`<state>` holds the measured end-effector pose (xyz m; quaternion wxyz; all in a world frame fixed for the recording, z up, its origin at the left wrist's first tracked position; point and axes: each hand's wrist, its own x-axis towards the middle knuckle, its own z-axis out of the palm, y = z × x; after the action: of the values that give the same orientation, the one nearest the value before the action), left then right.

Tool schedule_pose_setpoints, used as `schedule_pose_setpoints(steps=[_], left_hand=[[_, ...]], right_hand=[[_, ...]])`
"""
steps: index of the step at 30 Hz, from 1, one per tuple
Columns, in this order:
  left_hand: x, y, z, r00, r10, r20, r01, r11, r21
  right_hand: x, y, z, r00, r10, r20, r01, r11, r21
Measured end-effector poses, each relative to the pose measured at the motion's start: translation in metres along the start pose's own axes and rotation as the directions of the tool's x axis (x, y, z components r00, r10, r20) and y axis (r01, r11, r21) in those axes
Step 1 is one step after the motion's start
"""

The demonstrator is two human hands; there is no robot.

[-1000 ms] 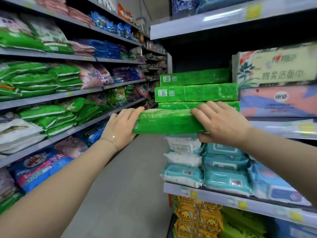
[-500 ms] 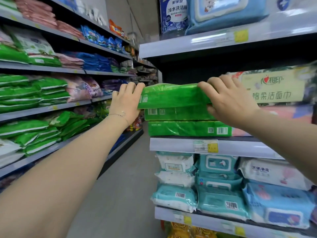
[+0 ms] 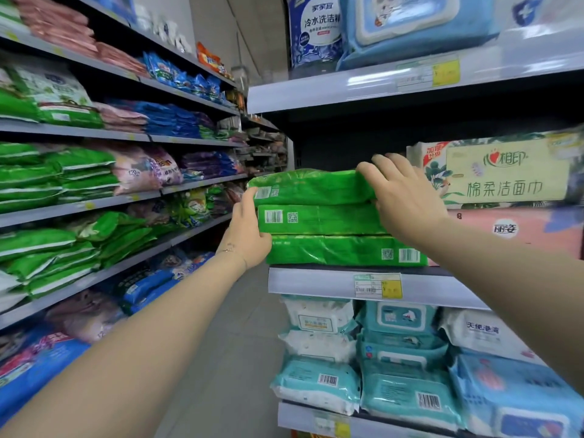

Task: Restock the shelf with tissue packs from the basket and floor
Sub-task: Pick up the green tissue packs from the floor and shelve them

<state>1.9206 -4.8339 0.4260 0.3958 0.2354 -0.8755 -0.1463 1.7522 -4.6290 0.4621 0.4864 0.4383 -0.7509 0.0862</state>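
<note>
A green tissue pack (image 3: 309, 186) lies on top of a stack of two more green packs (image 3: 322, 219) on the right-hand shelf (image 3: 316, 281). My right hand (image 3: 401, 197) presses on the top pack's right end, fingers curled over its upper edge. My left hand (image 3: 246, 235) rests against the left end of the stack, thumb at the top pack's corner and fingers along the middle pack. Both hands touch the packs. No basket or floor packs are in view.
A beige tissue box (image 3: 505, 172) and a pink pack (image 3: 518, 232) sit right of the stack. Teal and white wipe packs (image 3: 401, 343) fill the shelf below. Across the aisle (image 3: 227, 358), left shelves (image 3: 94, 203) hold green, pink and blue packs.
Both hands raised the green pack from below the shelf edge and set it onto the stack. My left hand slid down from the pack's end to the stack's side.
</note>
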Motion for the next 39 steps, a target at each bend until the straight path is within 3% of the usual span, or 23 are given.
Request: schedule_pose_setpoints(steps=[5, 8, 12, 15, 27, 33, 39], left_hand=[[-0.003, 0.010, 0.006, 1.000, 0.009, -0.023, -0.011, 0.996, -0.088], [-0.006, 0.013, 0.013, 0.995, 0.097, -0.026, -0.099, 0.990, -0.095], [-0.007, 0.009, 0.026, 0.992, 0.122, 0.024, -0.118, 0.986, -0.118], [-0.003, 0.008, 0.031, 0.989, 0.139, 0.043, -0.138, 0.990, -0.031], [0.008, 0.002, 0.042, 0.987, 0.136, 0.088, -0.147, 0.979, 0.138], [0.002, 0.013, 0.048, 0.997, -0.024, 0.069, -0.005, 0.916, 0.400], [-0.012, 0.016, 0.049, 0.991, 0.132, -0.002, -0.109, 0.826, 0.552]], right_hand=[[-0.001, 0.006, 0.003, 0.993, 0.047, 0.111, -0.048, 0.999, 0.005], [-0.007, 0.006, -0.002, 0.994, 0.088, 0.067, -0.084, 0.995, -0.053], [-0.024, -0.003, 0.012, 0.996, -0.076, 0.056, 0.080, 0.993, -0.086], [-0.037, 0.000, 0.031, 0.983, -0.160, 0.089, 0.170, 0.979, -0.110], [-0.042, 0.019, 0.051, 0.981, -0.171, 0.090, 0.179, 0.980, -0.088], [-0.041, 0.014, 0.052, 0.981, -0.109, 0.160, 0.124, 0.989, -0.087], [-0.047, 0.018, 0.024, 0.964, -0.192, 0.183, 0.200, 0.980, -0.024]])
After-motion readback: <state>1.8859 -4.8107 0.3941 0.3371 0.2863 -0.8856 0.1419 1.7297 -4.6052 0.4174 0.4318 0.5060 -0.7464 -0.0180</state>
